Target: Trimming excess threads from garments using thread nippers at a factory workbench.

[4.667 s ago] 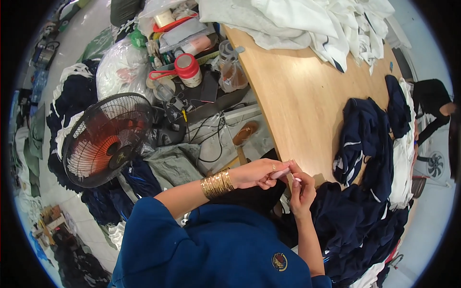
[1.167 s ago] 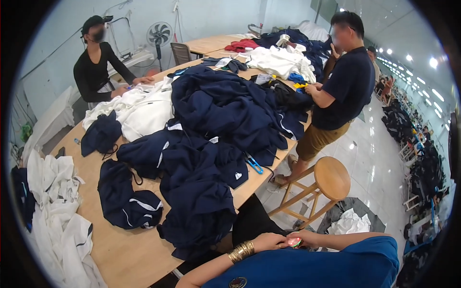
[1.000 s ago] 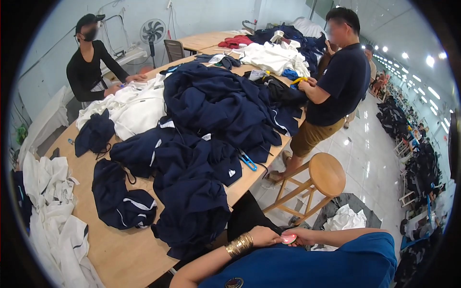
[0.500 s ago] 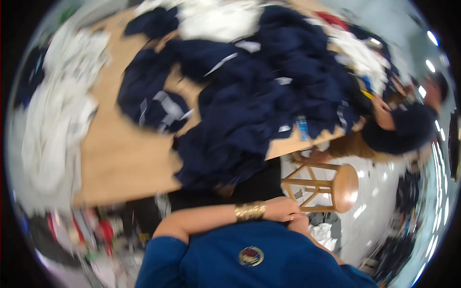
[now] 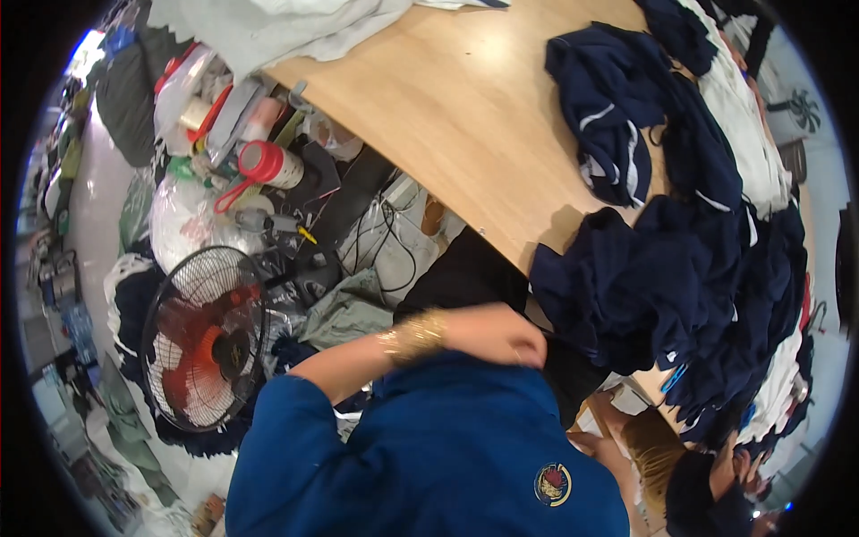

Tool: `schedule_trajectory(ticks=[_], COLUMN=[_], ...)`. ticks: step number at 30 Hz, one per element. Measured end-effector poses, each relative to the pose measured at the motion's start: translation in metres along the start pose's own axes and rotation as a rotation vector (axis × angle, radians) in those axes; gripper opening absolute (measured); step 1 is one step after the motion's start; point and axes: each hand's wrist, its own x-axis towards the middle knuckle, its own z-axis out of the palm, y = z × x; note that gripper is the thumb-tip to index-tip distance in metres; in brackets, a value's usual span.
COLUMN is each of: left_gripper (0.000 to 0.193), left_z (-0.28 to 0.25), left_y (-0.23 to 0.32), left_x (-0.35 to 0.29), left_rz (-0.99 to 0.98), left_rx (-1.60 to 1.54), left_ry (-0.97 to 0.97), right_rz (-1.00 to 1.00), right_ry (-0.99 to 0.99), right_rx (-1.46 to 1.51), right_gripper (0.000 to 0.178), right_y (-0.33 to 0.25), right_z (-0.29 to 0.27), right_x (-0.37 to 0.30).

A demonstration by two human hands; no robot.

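Observation:
My left hand [image 5: 506, 336], with a gold bracelet on its wrist, hangs in front of my waist below the table's near edge. Its fingers are curled in and nothing shows in them. Part of my right arm [image 5: 619, 470] shows beside my blue shirt at the lower right; the fingers of that hand cannot be made out. Nearest to my left hand on the table are heaped navy garments [image 5: 626, 282]. Another navy garment with white trim [image 5: 613, 76] lies beyond them on the wooden table [image 5: 429, 107].
A standing fan [image 5: 206, 340] is at the left. Beyond it are a red-lidded bottle [image 5: 286, 168], bags and loose cables [image 5: 394, 251]. White fabric [image 5: 286, 31] covers the table's far left corner. Another person's hand [image 5: 723, 470] and dark sleeve are at the lower right.
My view has swung to the left, bringing the fan and the clutter beside the table into sight. My hands were together at my waist; my left hand is now apart.

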Motion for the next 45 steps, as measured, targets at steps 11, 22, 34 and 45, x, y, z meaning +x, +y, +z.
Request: schedule_trajectory(ticks=[11,22,34,45], left_gripper=[0.015,0.015,0.069,0.055], left_z=[-0.156,-0.104,-0.043,-0.041], left_y=[0.012,0.035,0.030,0.003], left_x=[-0.118,0.017,0.125,0.100], left_rz=[0.055,0.145,0.160,0.272], left_rx=[0.799,0.814,1.184,1.290], left_ry=[1.481,0.974,0.399,0.610], right_rz=[-0.693,-0.389,-0.349,-0.348], right_ry=[0.723,1.440,1.417,1.704], right_rx=[-0.502,0.120,0.122,0.041], right_gripper=[0.059,0.037,0.049,0.040], right_y=[-0.124,0.016,0.038,0.050], right_z=[-0.070,-0.100,0.027,-0.028], right_x=[0.140,0.068,0.112,0.188])
